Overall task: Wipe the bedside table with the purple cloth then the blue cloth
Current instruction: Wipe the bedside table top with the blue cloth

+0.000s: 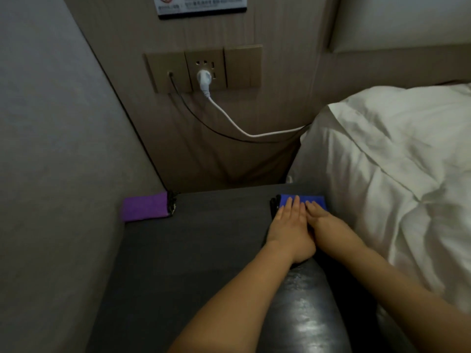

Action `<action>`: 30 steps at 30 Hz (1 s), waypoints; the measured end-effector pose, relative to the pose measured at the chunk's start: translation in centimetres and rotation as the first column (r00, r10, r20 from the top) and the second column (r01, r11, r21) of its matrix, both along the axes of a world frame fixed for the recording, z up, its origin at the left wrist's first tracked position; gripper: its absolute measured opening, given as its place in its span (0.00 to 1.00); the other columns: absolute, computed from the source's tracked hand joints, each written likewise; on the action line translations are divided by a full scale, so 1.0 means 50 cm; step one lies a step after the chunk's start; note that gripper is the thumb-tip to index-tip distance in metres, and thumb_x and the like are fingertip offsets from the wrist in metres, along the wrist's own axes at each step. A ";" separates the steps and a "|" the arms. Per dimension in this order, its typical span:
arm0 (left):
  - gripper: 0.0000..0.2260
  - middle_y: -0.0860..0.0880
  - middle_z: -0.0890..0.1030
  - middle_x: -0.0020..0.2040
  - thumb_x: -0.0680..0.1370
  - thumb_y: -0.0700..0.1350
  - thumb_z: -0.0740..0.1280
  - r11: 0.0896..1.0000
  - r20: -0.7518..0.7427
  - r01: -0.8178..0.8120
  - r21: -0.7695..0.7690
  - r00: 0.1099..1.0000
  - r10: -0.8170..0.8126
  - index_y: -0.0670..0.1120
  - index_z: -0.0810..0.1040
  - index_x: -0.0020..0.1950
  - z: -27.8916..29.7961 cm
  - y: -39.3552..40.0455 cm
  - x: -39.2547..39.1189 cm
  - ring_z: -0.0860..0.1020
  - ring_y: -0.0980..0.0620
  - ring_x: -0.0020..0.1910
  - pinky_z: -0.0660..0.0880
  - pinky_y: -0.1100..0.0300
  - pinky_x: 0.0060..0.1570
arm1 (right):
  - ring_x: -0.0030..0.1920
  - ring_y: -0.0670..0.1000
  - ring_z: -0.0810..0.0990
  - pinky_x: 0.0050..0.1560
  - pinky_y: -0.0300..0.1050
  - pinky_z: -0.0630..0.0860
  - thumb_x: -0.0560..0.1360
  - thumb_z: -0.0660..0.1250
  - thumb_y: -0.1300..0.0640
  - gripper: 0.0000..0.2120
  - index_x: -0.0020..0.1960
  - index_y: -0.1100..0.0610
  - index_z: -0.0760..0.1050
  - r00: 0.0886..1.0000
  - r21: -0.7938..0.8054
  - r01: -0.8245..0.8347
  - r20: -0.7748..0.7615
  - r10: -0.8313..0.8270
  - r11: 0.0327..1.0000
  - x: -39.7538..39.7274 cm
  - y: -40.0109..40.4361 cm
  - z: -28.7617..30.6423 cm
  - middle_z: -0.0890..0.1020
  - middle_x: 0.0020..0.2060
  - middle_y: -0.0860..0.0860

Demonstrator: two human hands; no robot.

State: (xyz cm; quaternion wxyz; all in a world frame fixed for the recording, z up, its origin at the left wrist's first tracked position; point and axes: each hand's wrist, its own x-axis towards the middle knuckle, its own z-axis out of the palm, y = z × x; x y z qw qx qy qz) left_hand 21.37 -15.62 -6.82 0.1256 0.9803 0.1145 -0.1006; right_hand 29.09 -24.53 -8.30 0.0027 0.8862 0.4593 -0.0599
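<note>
Now both hands, left hand (289, 220) & right hand (321, 219), are pressing flat, fingers straight, on blue cloth (309, 200); purple cloth (144, 207) is lying well left.

Blue cloth (309, 200): folded flat into a small rectangle, vivid blue, at the far right corner of the table (204, 238), close to the edge beside the bed. Near part covered; only the far strip shows. A dark edge borders its left side; what that is cannot be told.

Purple cloth (145, 207): folded into a flat rectangle, textured weave, at the far left corner of the table, against the side wall. Its right end has a dark, ragged-looking edge. Well apart from the blue cloth, across the table's width.

Table: dark grey, matte top, dimly lit, set in a narrow gap.
</note>
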 end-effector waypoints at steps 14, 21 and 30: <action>0.29 0.43 0.40 0.79 0.82 0.49 0.50 0.994 0.009 -0.092 0.053 0.996 0.092 0.41 0.41 0.78 0.021 0.195 -0.275 0.39 0.49 0.78 0.35 0.58 0.73 | 0.77 0.55 0.46 0.76 0.46 0.43 0.81 0.51 0.56 0.28 0.76 0.62 0.42 0.972 -0.017 -0.117 -0.205 0.112 0.993 -0.276 0.200 0.057 0.46 0.77 0.59; 0.29 0.43 0.40 0.79 0.82 0.48 0.50 0.979 0.010 -0.180 0.091 0.984 0.180 0.41 0.41 0.78 0.015 0.296 -0.407 0.39 0.49 0.78 0.33 0.62 0.69 | 0.77 0.58 0.46 0.77 0.49 0.43 0.81 0.49 0.56 0.28 0.76 0.63 0.42 0.962 -0.062 -0.249 -0.133 0.239 0.967 -0.389 0.322 0.045 0.47 0.76 0.62; 0.30 0.45 0.41 0.79 0.81 0.47 0.52 0.954 -0.019 -0.270 0.131 0.961 0.275 0.42 0.41 0.78 0.002 0.380 -0.495 0.39 0.50 0.78 0.37 0.58 0.75 | 0.77 0.60 0.47 0.77 0.51 0.44 0.80 0.50 0.58 0.28 0.75 0.66 0.43 0.930 -0.036 -0.344 -0.151 0.335 0.938 -0.469 0.413 0.046 0.47 0.76 0.65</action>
